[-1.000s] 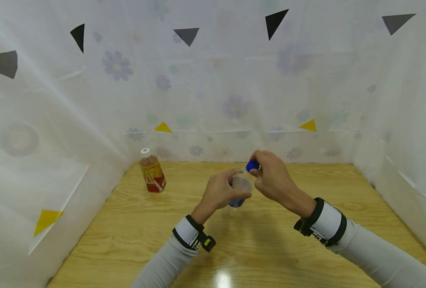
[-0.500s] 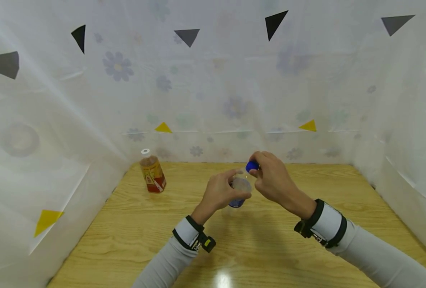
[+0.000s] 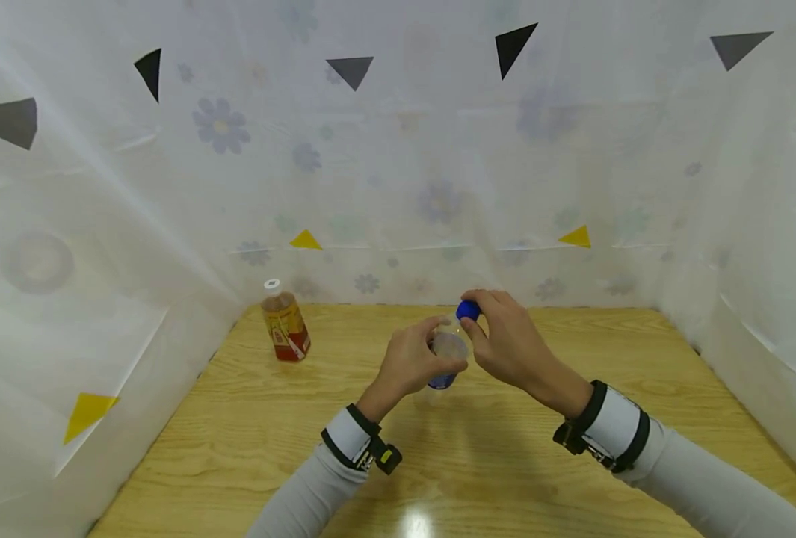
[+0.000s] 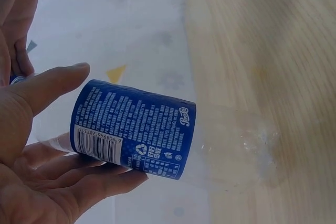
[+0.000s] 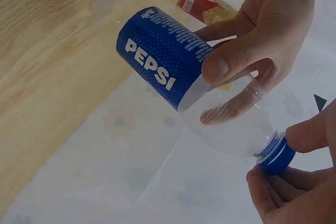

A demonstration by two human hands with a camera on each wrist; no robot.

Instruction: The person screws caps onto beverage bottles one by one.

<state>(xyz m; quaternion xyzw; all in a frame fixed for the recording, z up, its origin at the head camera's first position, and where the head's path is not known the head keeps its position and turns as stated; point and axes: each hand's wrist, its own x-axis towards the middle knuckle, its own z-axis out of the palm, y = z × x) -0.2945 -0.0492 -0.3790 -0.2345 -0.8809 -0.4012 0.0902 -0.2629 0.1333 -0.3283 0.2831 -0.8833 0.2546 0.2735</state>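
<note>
My left hand point(image 3: 411, 355) grips a clear plastic Pepsi bottle point(image 4: 142, 129) around its upper body, thumb on one side and fingers on the other. Its blue label shows well in both wrist views, and the clear base stands close over the table. At the neck is a blue screw cap point(image 5: 278, 158), which my right hand point(image 3: 508, 340) pinches between thumb and fingers. From the head, the cap point(image 3: 468, 311) appears just beyond the left hand, and much of the bottle is hidden behind that hand.
Toward the back left of the wooden table point(image 3: 236, 456) stands a second bottle point(image 3: 285, 326) with a white cap, a yellow-red label and reddish-brown contents. Pale flower-patterned sheeting point(image 3: 404, 164) encloses the back and both sides.
My right hand has turned slightly about the cap, its thumb shifting and more of the cap showing. The left hand and the bottle have stayed almost in place.
</note>
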